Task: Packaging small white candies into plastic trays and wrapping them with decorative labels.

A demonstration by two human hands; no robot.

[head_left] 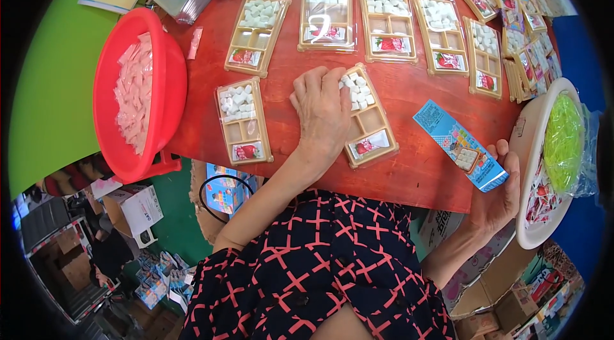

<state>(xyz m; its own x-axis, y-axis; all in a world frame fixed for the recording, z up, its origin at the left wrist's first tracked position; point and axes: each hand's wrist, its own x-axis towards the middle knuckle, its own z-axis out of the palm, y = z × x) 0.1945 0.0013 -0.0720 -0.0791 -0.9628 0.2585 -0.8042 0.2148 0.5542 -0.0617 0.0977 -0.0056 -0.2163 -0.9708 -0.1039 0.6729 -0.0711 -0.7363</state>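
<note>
Blue card (pixel 459 143), one: small lettering, tray picture; pinched in right hand (pixel 500 188), over worktop's (pixel 416 177) near right corner. Compartment tray (pixel 373 119), one: white pieces (pixel 360 92), strawberry-printed sachet (pixel 371 143); near edge, middle. Left hand (pixel 322 106): fingers together at tray's left side; grip cannot be told.

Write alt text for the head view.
A person's left hand is at a compartmented tray of small white pieces while the right hand holds a blue printed card. More such trays lie on the red table, between a red basin and a white basin.
</note>
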